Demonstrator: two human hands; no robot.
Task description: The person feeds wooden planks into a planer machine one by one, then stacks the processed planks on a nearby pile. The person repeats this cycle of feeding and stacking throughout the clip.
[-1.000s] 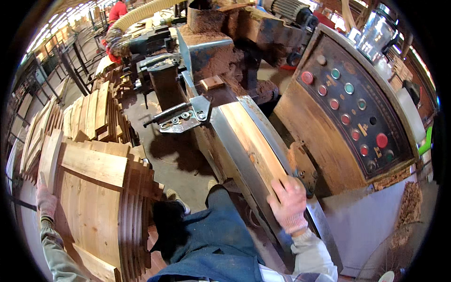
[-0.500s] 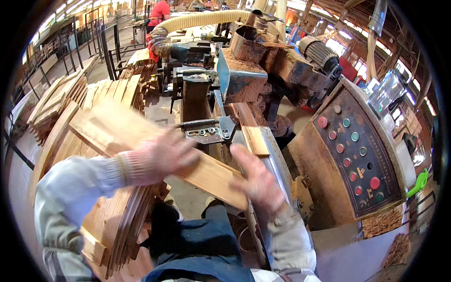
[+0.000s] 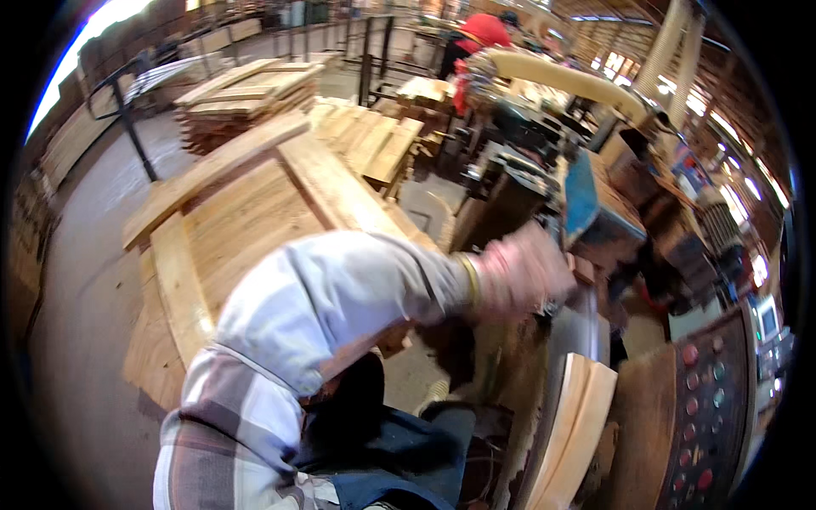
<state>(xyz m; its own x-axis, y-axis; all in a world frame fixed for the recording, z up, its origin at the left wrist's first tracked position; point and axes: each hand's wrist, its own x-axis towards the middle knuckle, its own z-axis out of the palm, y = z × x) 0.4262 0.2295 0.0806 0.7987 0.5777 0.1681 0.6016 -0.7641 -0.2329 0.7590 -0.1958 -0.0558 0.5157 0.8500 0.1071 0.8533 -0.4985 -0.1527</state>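
Observation:
My left hand (image 3: 523,272), in a pale pinkish work glove, reaches across to the machine's metal feed bed (image 3: 582,323). It is smeared by motion, and its fingers cannot be made out. Just beyond it shows the end of a small reddish wooden piece (image 3: 581,269) at the machine. On the near part of the bed lies a wooden board (image 3: 571,425) with a groove or seam along its length. My right hand is out of the picture.
Left of my arm stands a stack of wooden boards (image 3: 255,204), with more stacks (image 3: 246,89) behind it. The machine's blue guard (image 3: 595,200) stands ahead, its button panel (image 3: 710,408) at right. A thick hose (image 3: 569,76) arches near a person in red (image 3: 484,32).
My view has swung left. Both hands were at a wooden board held crosswise; now the left reaches to the feed bed, a board lies at lower right, and my right hand has left the picture.

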